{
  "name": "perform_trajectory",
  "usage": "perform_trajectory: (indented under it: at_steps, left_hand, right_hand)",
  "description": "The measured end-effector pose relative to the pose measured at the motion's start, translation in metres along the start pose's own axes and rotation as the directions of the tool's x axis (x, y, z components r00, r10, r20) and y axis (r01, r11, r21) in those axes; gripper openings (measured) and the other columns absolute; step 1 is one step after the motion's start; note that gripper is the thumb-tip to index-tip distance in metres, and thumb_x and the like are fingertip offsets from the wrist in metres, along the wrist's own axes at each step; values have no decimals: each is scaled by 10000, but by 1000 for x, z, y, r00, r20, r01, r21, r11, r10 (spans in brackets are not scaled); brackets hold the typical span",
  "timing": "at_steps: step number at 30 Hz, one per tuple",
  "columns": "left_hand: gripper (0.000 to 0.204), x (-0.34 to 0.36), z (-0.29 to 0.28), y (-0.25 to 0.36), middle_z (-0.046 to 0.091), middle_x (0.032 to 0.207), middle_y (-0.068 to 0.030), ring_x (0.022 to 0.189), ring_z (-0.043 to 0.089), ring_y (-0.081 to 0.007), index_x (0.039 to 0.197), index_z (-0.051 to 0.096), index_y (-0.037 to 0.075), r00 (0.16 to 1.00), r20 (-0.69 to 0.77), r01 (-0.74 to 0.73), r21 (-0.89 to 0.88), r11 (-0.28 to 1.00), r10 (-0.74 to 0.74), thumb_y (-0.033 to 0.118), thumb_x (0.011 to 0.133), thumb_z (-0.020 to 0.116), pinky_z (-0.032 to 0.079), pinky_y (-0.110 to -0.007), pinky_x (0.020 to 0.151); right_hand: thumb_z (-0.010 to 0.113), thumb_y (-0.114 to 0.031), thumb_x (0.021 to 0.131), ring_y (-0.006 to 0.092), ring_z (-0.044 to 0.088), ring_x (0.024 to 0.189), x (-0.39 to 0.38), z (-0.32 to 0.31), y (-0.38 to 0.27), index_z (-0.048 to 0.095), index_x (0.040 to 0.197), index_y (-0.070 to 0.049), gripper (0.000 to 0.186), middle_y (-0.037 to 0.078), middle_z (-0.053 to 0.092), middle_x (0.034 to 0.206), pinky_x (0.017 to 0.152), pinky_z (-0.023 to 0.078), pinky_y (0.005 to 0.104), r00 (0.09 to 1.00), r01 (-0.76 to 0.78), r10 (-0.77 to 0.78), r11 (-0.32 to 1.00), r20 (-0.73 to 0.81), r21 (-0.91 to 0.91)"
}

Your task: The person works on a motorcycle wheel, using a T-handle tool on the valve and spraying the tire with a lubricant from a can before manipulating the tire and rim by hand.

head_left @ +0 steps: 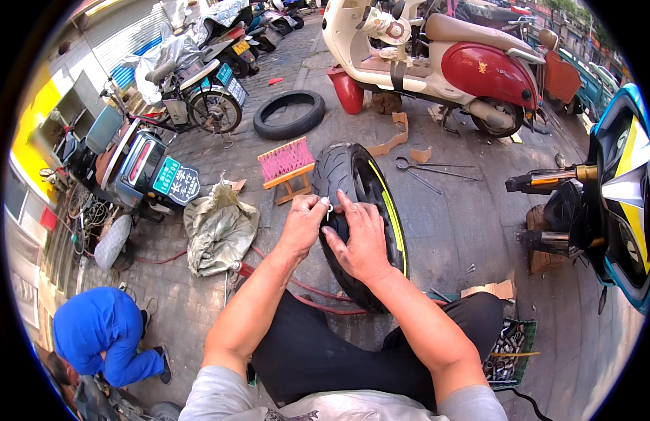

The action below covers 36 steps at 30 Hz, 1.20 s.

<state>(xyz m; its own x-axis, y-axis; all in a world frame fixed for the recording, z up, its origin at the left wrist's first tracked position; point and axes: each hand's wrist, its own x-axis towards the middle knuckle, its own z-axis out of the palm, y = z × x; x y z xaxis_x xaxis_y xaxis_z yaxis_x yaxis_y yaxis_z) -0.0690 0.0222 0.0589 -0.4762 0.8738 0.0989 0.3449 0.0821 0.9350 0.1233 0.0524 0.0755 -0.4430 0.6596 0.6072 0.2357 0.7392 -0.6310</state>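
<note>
A black motorcycle tyre (pixel 330 167) on a wheel stands upright before me, with a yellow-green stripe (pixel 389 214) along its rim. At its near tread, my left hand (pixel 304 223) is closed, thumb and fingers pinching a small white thing (pixel 330 210) whose kind I cannot make out. My right hand (pixel 361 237) lies on the tyre just beside it, fingers apart, the fingertips close to the white piece. It appears to hold nothing.
Left of the wheel are a low pink-topped stool (pixel 286 163) and a crumpled sack (pixel 220 228). A loose tyre (pixel 290 114) lies beyond. Tongs (pixel 437 168) lie right. A socket tray (pixel 509 351) sits by my knee. A person in blue (pixel 104 333) crouches left. A front-wheelless motorcycle (pixel 623 189) stands right.
</note>
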Motion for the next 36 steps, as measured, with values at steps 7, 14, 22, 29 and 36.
perform_trajectory:
  at_steps: [7,14,22,29,36]
  left_hand:
    - [282,-20,-28,13,614,1144,-96,1086,579,-198,1075,772,-11,987,149,-64,64,996,54,255,1105,684,479,-342,969]
    - [243,-16,-29,5,595,1098,-66,1050,583,-167,1087,753,-18,981,194,-15,-18,1000,19,216,1101,688,481,-325,956]
    - [442,-27,-3,36,593,1184,-63,1067,631,-236,1327,589,53,985,49,167,-495,853,-164,441,1119,629,567,-434,965]
    - [754,41,-3,4,723,1426,-176,1256,727,-317,1523,621,72,884,222,446,-665,599,-412,684,1111,463,580,-533,1082]
    - [680,50,1,5,778,1318,-184,1135,788,-311,1461,664,32,895,311,446,-605,660,-319,598,1101,555,631,-482,1045]
  right_hand:
    - [867,-295,892,324,590,1212,10,9,3,761,1264,-173,406,40,708,1231,1037,436,507,998,-70,69,996,5,50]
    - [842,-228,895,332,580,1211,11,9,5,756,1224,-137,353,68,695,1230,1016,438,536,1000,-25,27,996,13,-85]
    - [840,-212,891,349,577,1214,15,-14,7,677,1306,-133,453,92,667,1241,1030,446,557,991,-111,117,989,66,-99]
    - [810,-101,932,324,660,1006,-2,-1,7,723,1188,-60,274,111,704,1055,935,526,445,983,-175,184,942,-5,286]
    - [772,-141,1061,90,615,855,-24,20,42,733,1188,-49,162,-18,684,996,812,522,258,816,-409,545,308,193,859]
